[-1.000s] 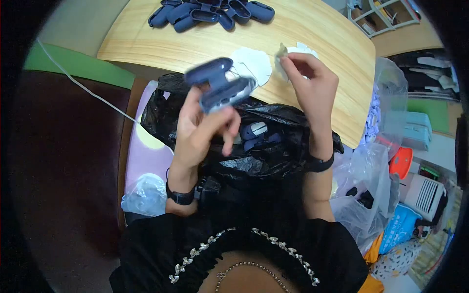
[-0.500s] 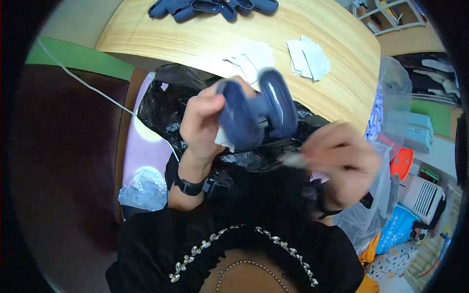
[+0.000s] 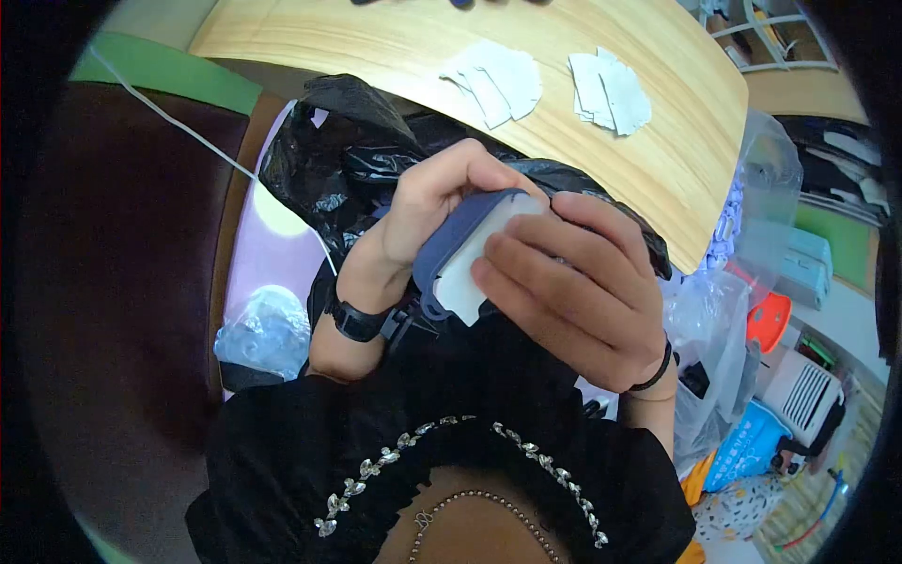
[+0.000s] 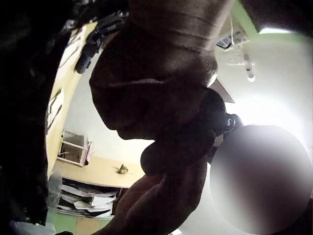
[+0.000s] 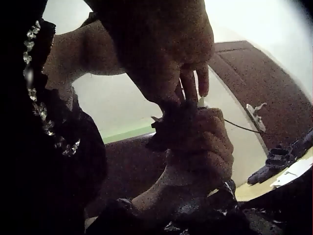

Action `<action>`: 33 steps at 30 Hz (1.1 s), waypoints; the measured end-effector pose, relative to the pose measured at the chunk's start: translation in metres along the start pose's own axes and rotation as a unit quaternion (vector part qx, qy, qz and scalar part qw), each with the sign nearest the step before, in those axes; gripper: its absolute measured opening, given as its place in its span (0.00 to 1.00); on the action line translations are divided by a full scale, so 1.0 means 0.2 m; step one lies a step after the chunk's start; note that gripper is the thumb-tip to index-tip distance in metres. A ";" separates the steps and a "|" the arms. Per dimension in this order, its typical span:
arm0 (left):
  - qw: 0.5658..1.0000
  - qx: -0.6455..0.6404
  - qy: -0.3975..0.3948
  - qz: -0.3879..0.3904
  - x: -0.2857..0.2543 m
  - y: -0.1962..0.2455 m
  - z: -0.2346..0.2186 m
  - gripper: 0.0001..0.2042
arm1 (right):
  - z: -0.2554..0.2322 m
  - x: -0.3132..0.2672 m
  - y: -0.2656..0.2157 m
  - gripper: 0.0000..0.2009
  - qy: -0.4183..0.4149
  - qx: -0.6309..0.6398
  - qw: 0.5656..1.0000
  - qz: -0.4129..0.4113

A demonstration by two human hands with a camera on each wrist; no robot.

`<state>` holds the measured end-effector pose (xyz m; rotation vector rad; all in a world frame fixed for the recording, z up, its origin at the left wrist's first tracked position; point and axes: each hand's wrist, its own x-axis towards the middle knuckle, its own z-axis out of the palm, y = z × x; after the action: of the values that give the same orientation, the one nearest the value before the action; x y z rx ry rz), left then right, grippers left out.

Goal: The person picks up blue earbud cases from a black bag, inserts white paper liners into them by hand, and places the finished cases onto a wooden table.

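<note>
In the head view my left hand (image 3: 442,202) grips a dark blue plastic case (image 3: 451,235) close in front of my chest. Against the case's right side lies a thin white piece (image 3: 460,289), its pointed lower end sticking out past the rim. Over that white piece my right hand (image 3: 587,291) spreads its fingers, with fingertips on its surface. In the right wrist view those fingers point down onto the left hand (image 5: 200,142), and a small whitish tip shows at them. The left wrist view is dark; the left hand (image 4: 151,88) hides most of the case there.
Two fanned stacks of white sheets (image 3: 503,80) (image 3: 609,92) lie on the wooden table (image 3: 413,38). A crumpled black plastic bag (image 3: 376,155) spreads below the table edge. Clear plastic bags (image 3: 700,329) and a red item (image 3: 770,320) stand at the right.
My right hand moved from the right-hand stack down and in, to the case. The left hand brought the case closer and turned it, so its two open halves no longer show.
</note>
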<state>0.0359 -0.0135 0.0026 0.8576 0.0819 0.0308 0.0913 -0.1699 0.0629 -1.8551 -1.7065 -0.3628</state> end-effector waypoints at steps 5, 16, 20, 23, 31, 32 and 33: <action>0.986 -0.140 -0.036 -0.078 0.02 0.01 0.02 0.14 | 0.00 0.00 -0.02 0.12 -0.052 0.001 0.998 0.024; 0.964 -0.184 -0.017 -0.191 0.08 -0.04 0.00 0.18 | 0.05 -0.02 -0.06 0.13 -0.078 -0.043 0.994 0.067; 0.931 -0.293 -0.027 -0.214 0.08 -0.03 -0.03 0.15 | 0.05 -0.03 -0.08 0.15 -0.086 -0.105 0.986 0.093; 0.958 -0.238 -0.053 -0.152 0.07 -0.06 -0.04 0.14 | 0.07 -0.06 -0.13 0.17 -0.104 -0.124 0.976 0.143; 0.965 -0.171 -0.063 -0.187 0.08 -0.05 -0.06 0.19 | 0.06 -0.07 -0.17 0.21 -0.148 -0.186 0.956 0.173; 0.967 -0.163 -0.075 -0.179 0.08 -0.05 -0.07 0.19 | 0.06 -0.07 -0.18 0.21 -0.149 -0.186 0.956 0.173; 0.969 -0.156 -0.088 -0.170 0.08 -0.05 -0.08 0.19 | 0.06 -0.07 -0.17 0.21 -0.151 -0.171 0.958 0.176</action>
<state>0.0511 -0.0076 -0.0169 0.5206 0.0551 -0.3465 0.0535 -0.1732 0.0540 -2.5292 -1.5231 -0.2483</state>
